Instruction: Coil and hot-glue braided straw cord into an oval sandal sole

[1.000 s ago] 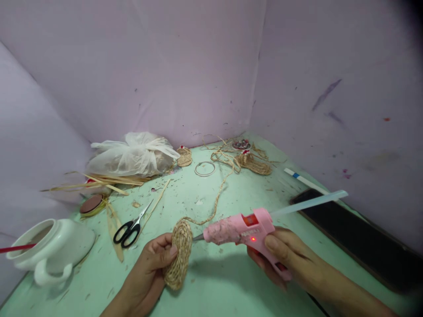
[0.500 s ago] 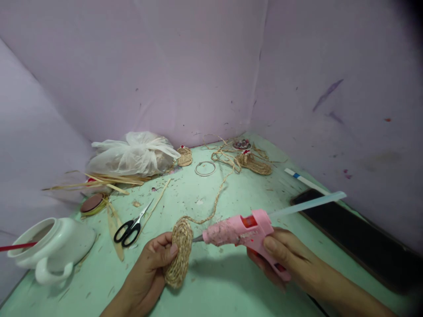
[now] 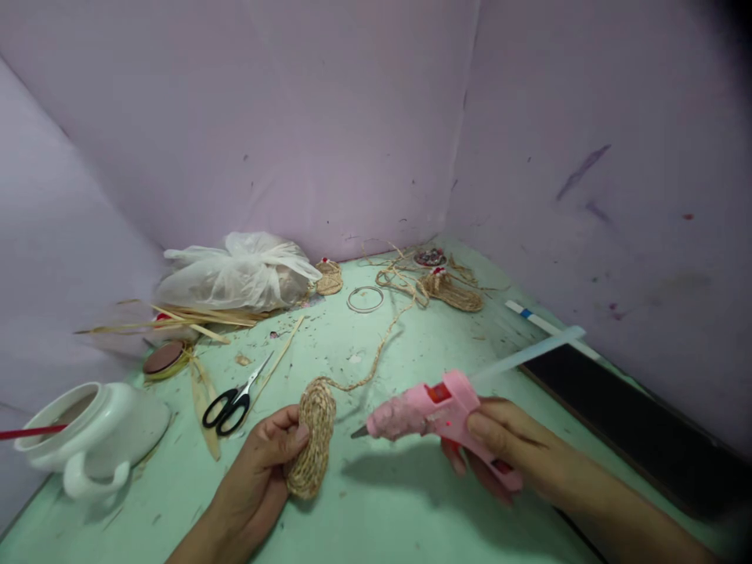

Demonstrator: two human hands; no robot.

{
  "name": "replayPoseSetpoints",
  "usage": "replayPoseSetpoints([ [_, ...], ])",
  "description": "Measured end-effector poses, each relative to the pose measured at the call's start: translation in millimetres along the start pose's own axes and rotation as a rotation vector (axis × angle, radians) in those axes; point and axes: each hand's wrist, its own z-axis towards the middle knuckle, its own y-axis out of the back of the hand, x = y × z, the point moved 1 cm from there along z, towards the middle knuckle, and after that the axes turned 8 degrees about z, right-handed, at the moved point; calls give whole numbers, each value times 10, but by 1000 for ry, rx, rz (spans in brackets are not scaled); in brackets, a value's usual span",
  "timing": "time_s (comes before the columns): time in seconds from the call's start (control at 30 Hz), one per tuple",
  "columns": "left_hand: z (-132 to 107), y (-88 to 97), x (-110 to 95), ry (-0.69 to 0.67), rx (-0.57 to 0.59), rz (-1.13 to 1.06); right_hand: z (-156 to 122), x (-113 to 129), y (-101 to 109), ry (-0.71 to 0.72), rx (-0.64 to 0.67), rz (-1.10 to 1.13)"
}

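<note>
My left hand point(image 3: 267, 462) pinches a coiled oval of braided straw cord point(image 3: 314, 442) by its left edge, holding it tilted up over the table. From its top a loose tail of the braid point(image 3: 376, 364) runs back to a tangle of cord. My right hand point(image 3: 505, 446) is wrapped round the handle of a pink glue gun point(image 3: 423, 411). Its metal nozzle points left at the coil, with a small gap between them. A pale glue stick point(image 3: 529, 352) juts from the gun's rear.
Black-handled scissors point(image 3: 235, 403), straw strips point(image 3: 205, 321) and a white mug point(image 3: 99, 435) lie to the left. Behind are a white plastic bag point(image 3: 240, 274), a metal ring point(image 3: 365, 299) and a finished-looking straw slipper shape point(image 3: 452, 291). A dark slab point(image 3: 623, 423) lies right.
The glue gun's nozzle has drawn away from the coil's edge and dipped slightly. My left hand has shifted a little to the left with the coil.
</note>
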Motion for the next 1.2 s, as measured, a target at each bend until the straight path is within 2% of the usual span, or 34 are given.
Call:
replayPoseSetpoints([
  [0.2,-54,66,-180,-108,-53,153,97,-137,299,-248,-240,23],
  [0.27,-81,86,-226,-140,-40,229,162,-181,341,-271,-297,28],
  [0.4,-134,99,-264,-150,41,320,331,-204,358,-287,-332,-68],
  [0.5,-151,103,-253,-143,84,357,446,-126,368,-274,-396,-258],
  [0.6,-136,128,-221,-131,146,396,498,76,331,-208,-513,-497],
  [0.7,-108,166,-184,-121,218,468,523,353,158,-37,-576,-698],
  [0.77,-98,180,-169,-118,251,501,565,511,-33,201,-413,-791],
  [0.83,-99,174,-168,-122,265,515,624,594,-219,358,-136,-780],
  [0.93,-106,142,-185,-128,274,525,710,593,-377,376,190,-791],
  [1.03,-111,120,-199,-115,275,516,763,537,-391,319,300,-828],
  [1.2,-101,125,-183,-103,248,510,805,518,-371,310,317,-796],
])
